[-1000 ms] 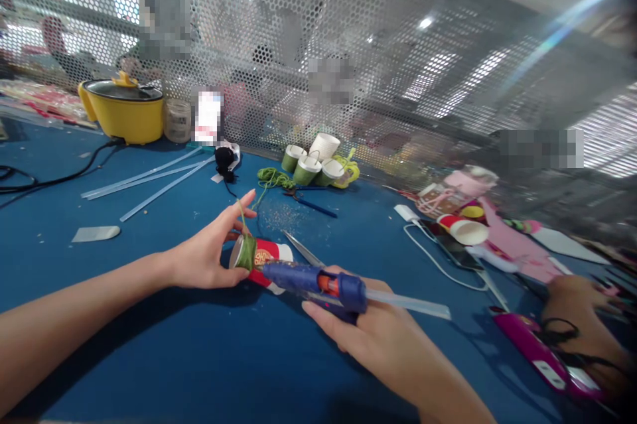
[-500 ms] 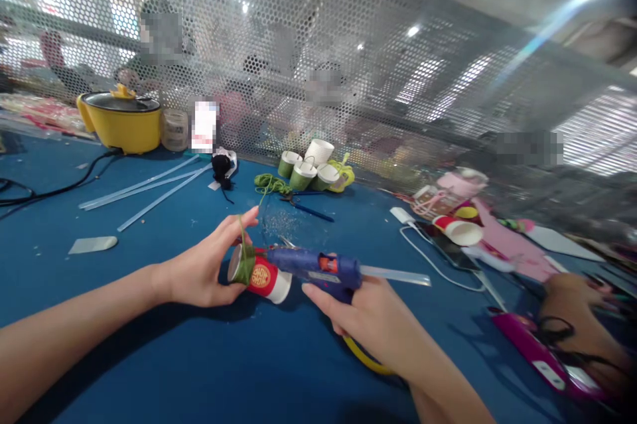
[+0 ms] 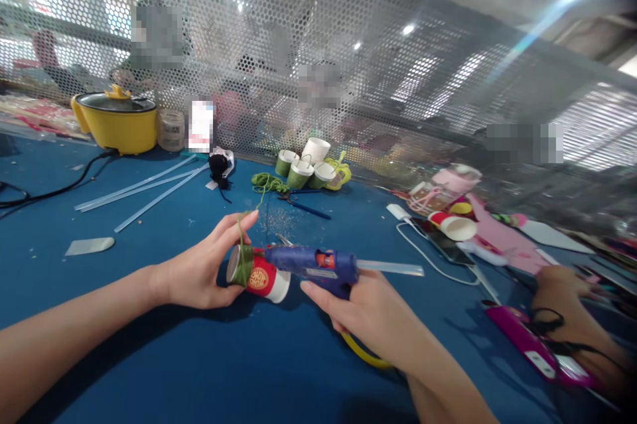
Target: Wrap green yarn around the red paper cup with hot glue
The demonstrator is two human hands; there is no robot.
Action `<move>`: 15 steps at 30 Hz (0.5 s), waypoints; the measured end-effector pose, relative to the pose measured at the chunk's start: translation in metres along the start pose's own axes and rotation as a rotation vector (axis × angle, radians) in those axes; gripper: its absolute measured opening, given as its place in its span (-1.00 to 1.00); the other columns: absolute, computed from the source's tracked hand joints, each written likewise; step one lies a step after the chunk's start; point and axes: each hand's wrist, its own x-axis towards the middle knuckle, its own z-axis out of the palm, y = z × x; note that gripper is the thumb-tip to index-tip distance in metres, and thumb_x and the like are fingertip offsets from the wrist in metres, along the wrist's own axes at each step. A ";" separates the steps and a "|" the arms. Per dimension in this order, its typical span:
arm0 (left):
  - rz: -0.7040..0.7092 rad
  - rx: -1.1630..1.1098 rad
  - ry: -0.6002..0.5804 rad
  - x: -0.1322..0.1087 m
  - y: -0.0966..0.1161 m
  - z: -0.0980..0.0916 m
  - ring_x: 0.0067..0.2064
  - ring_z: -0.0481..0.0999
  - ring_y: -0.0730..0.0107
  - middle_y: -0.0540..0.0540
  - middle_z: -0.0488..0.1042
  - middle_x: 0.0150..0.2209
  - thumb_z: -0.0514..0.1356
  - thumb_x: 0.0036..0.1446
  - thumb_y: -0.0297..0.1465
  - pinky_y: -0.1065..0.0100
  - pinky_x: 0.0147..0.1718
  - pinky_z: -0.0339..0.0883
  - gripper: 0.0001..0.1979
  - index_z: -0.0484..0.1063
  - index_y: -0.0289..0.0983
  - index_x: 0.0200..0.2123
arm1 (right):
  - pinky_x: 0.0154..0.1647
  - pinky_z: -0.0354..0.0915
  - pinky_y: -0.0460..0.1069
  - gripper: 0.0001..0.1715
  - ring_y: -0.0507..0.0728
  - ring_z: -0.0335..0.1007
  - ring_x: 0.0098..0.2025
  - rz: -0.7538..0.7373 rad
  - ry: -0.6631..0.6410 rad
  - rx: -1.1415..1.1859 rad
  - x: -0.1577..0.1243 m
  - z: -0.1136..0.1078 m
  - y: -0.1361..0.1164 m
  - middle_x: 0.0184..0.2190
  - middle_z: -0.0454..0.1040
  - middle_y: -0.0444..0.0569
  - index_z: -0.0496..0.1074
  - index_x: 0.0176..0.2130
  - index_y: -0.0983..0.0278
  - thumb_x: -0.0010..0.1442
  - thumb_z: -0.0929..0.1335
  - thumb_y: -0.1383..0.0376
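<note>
My left hand grips a red and white paper cup lying on its side, one end wrapped in green yarn. A strand of that yarn rises over my left fingers and leads back to a loose green bundle. In my right hand is a blue hot glue gun, its red nozzle pointing left at the wrapped part of the cup. Whether the nozzle touches the yarn I cannot tell. A clear glue stick sticks out of the gun's back.
Several green-wrapped cups stand by the perforated metal screen. Glue sticks and a yellow electric pot are at left. At right lie a phone, a purple power strip and another person's arm.
The whole view has shifted slightly, so things appear a little further left. Both hands keep their hold on the cup and the glue gun, with nearly the same pose.
</note>
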 end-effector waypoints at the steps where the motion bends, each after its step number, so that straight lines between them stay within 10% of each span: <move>1: 0.001 0.004 0.002 0.000 0.001 0.000 0.03 0.27 0.11 -0.31 -0.01 0.16 0.17 -0.05 -0.55 -0.03 0.04 0.28 -0.05 -0.35 -0.16 0.29 | -0.57 0.28 -0.09 -0.57 0.04 0.31 -0.66 0.000 0.002 0.007 0.001 0.000 -0.001 -0.79 0.29 -0.15 0.32 -0.70 0.22 0.10 0.29 0.10; 15: 0.018 0.016 0.004 0.000 0.001 -0.001 0.03 0.30 0.12 -0.33 -0.07 0.20 0.18 -0.02 -0.55 0.00 0.02 0.32 -0.06 -0.36 -0.15 0.29 | -0.59 0.27 -0.09 -0.74 0.04 0.31 -0.68 -0.013 0.034 -0.031 0.000 0.000 -0.004 -0.78 0.30 -0.21 0.45 -0.38 0.26 0.11 0.29 0.13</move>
